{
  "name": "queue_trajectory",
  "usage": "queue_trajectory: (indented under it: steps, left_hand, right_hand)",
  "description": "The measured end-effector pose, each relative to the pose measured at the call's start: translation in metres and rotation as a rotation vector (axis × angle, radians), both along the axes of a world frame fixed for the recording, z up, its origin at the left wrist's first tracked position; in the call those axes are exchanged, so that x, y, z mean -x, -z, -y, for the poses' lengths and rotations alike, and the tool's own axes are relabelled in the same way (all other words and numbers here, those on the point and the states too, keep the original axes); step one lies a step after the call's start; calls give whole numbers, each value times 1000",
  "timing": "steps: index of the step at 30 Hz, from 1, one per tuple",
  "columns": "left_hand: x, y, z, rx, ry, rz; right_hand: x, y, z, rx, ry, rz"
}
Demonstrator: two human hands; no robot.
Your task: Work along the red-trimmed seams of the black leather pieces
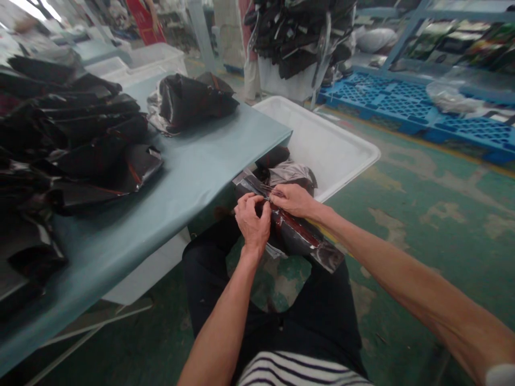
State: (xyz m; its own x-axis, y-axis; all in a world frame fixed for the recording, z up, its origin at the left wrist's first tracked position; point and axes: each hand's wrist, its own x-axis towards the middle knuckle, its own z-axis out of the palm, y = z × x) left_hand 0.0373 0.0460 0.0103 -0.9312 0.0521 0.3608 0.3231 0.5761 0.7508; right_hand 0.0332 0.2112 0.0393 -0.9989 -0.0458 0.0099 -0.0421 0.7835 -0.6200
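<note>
Across my knees lies a dark, glossy fabric piece [295, 236] with a reddish-brown strip along it; its exact kind is unclear. My left hand [253, 219] is closed with fingertips pinched on its upper part. Right beside it, my right hand [294, 200] grips the same piece, thumb and fingers pressed together near a fold. What lies between the fingertips is too small to make out. Just beyond the hands, similar grey and dark pieces [293, 174] lie in a white plastic bin [333, 153].
To the left stands a table with a blue-green cover [193, 166]. Dark sewn pieces [80, 134] are heaped on it, and another bundle [189, 102] lies farther back. Blue pallets [402, 107] are at the right. A person in red [145, 21] stands in the background.
</note>
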Motion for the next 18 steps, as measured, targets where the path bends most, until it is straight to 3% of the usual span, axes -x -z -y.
queue_trajectory:
  steps: [12, 18]
  left_hand:
    - [0, -16, -5, 240, -88, 47]
    - [2, -12, -6, 191, -79, 33]
  right_hand:
    - [-2, 9, -5, 26, -80, -81]
    - [-1, 7, -11, 49, -168, -108]
